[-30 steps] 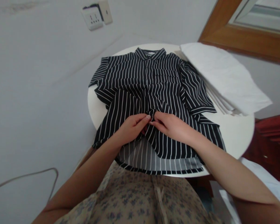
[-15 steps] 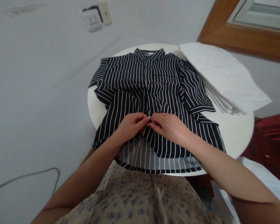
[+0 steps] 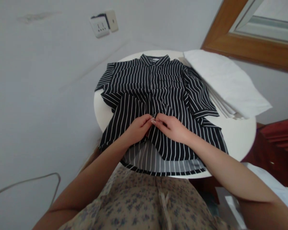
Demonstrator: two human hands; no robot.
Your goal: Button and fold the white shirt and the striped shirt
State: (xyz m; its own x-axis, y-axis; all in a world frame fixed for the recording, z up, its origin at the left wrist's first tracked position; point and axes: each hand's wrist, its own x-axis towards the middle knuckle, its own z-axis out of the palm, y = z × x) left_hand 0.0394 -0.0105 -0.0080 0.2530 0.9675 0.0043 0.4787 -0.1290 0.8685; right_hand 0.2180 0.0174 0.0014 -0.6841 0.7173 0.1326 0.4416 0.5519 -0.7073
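A black shirt with thin white stripes (image 3: pixel 144 86) lies spread on a round white table (image 3: pixel 235 137), collar away from me. My left hand (image 3: pixel 137 129) and my right hand (image 3: pixel 171 127) meet at the shirt's front opening, a little below its middle. Both pinch the fabric edges together with fingertips touching. Below my hands the front lies open and shows the paler inside of the shirt (image 3: pixel 144 158).
A stack of folded white cloth (image 3: pixel 227 81) lies on the table's far right, overlapping the right sleeve. A wall socket (image 3: pixel 104 24) sits on the grey wall behind. A wooden frame (image 3: pixel 249 44) is at upper right, dark wooden furniture (image 3: pixel 278 140) at right, a cable (image 3: pixel 26 182) at lower left.
My hands stay pinched on the shirt's front at the same spot. The view has shifted slightly, so the table and shirt sit a little lower and to the right.
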